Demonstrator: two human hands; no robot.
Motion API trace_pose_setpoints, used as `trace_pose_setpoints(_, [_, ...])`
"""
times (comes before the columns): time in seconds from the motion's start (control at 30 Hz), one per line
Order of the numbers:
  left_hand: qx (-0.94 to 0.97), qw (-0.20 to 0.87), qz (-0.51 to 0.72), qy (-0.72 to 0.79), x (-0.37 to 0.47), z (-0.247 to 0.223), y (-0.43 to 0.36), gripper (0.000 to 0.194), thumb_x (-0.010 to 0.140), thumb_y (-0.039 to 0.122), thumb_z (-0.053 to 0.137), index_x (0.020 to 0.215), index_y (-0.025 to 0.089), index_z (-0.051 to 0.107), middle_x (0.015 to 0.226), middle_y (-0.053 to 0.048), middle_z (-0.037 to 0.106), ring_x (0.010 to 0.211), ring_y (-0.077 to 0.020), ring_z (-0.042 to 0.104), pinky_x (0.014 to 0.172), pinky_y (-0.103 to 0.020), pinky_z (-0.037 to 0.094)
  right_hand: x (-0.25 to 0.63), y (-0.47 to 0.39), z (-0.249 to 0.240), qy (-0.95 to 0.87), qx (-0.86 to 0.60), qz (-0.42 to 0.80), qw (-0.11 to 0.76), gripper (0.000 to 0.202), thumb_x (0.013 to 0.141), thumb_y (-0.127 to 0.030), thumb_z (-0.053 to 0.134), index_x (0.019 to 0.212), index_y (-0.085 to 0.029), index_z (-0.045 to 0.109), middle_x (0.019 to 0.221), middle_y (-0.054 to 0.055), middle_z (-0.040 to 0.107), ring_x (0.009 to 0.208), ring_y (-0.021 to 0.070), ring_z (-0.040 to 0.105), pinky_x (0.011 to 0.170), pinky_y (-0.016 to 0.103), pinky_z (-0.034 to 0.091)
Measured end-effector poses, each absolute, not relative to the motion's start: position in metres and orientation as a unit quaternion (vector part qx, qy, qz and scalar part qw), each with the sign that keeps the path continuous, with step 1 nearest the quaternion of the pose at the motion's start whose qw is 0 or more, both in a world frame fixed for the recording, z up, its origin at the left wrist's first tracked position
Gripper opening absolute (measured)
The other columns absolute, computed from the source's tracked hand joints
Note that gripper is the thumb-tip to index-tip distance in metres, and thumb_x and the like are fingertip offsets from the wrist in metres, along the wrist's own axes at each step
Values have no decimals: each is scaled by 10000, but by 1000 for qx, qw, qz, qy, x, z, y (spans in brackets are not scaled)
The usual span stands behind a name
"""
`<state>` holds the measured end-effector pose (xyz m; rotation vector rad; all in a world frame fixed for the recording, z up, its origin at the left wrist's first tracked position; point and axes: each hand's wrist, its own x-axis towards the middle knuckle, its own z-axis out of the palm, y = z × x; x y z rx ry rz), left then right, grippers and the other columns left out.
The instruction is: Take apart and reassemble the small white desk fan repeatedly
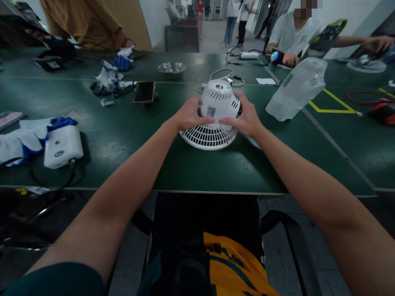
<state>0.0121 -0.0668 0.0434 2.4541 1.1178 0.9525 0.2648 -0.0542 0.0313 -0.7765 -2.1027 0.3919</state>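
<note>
A white fan head with a round slatted grille faces down over the green table, its vented motor housing on top. My left hand wraps the housing from the left, thumb across its front below a small label. From the right, my right hand grips the same housing, its thumb close to the other one. The fingers behind the housing are mostly hidden. To the right stands a tilted white plastic housing with slots near its top.
On the green table are a phone, a metal bowl, gloves, a white box with a cable and a white cable behind the fan. Two people sit across the table; one handles a device. A chair stands below the table edge.
</note>
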Motion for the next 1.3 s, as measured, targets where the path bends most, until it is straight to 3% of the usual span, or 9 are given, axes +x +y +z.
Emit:
trace_pose_setpoints(0.17, [853, 146, 344, 366, 8, 43, -64, 783, 629, 676, 726, 1227, 189, 591, 1188, -147, 657, 1108, -345, 614, 905, -500, 517, 266, -59, 35, -850, -311, 133, 405, 933, 644, -697, 712, 1406, -249, 411, 1293, 97, 590, 1125, 344, 599, 895, 544, 539])
trace_pose_setpoints(0.47, [862, 128, 341, 353, 9, 48, -67, 767, 630, 626, 750, 1238, 188, 581, 1234, -151, 624, 1133, -342, 587, 945, -528, 487, 266, -66, 39, -848, -303, 152, 407, 862, 668, -613, 740, 1390, -257, 432, 1252, 100, 614, 1087, 338, 616, 870, 545, 552])
trace_pose_setpoints(0.67, [870, 127, 328, 346, 7, 46, -66, 751, 641, 662, 718, 1216, 192, 606, 1223, -150, 627, 1131, -348, 582, 958, -527, 468, 269, -68, 42, -855, -298, 159, 394, 854, 661, -640, 735, 1368, -252, 453, 1222, 96, 628, 1024, 319, 644, 831, 532, 572])
trace_pose_setpoints(0.97, [867, 115, 329, 355, 4, 42, -62, 736, 640, 698, 693, 1197, 222, 629, 1183, -134, 648, 1137, -369, 564, 981, -567, 427, 265, -68, 40, -860, -318, 93, 389, 857, 685, -689, 692, 1375, -255, 428, 1286, 105, 592, 1166, 362, 579, 975, 580, 480])
trace_pose_setpoints(1.3, [857, 117, 363, 346, 5, 40, -62, 801, 587, 711, 716, 1219, 229, 618, 1200, -143, 641, 1199, -406, 528, 1009, -596, 393, 266, -68, 37, -866, -327, 76, 370, 903, 698, -713, 660, 1415, -261, 350, 1309, 116, 572, 1174, 384, 568, 983, 600, 463])
